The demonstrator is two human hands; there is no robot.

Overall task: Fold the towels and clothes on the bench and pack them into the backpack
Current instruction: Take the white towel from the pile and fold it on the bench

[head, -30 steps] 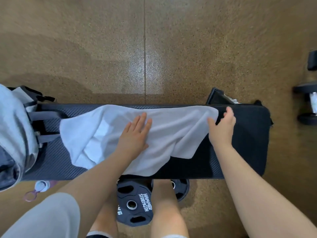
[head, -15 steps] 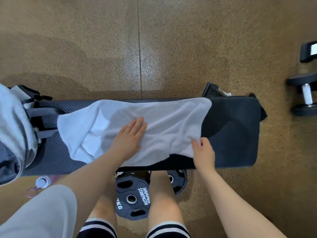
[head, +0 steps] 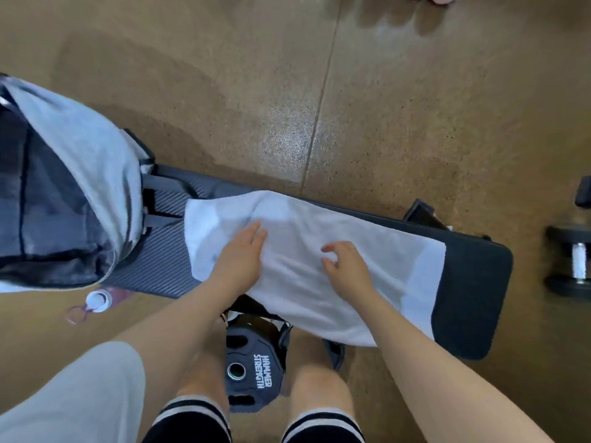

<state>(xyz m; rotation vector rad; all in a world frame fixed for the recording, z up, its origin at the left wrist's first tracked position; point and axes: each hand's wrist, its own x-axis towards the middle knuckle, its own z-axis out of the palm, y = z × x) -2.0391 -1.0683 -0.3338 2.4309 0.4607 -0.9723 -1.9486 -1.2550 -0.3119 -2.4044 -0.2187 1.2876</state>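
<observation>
A white towel (head: 377,251) lies spread along the black padded bench (head: 473,282), its near edge hanging over the bench's front. My left hand (head: 240,254) rests flat on the towel's left part, fingers straight. My right hand (head: 345,266) sits on the towel's middle with fingers loosely curled, fingertips on the cloth. A grey backpack (head: 64,199) stands open at the bench's left end, its dark inside showing.
A black weight plate (head: 252,369) lies on the floor between my legs under the bench. A white bottle cap with a ring (head: 97,301) lies on the floor by the backpack. A dumbbell (head: 572,260) rests on the floor at the right.
My right hand left the towel's right near corner and moved left onto its middle. The towel now lies flatter and wider on the bench. My head turned, so the bench appears slanted.
</observation>
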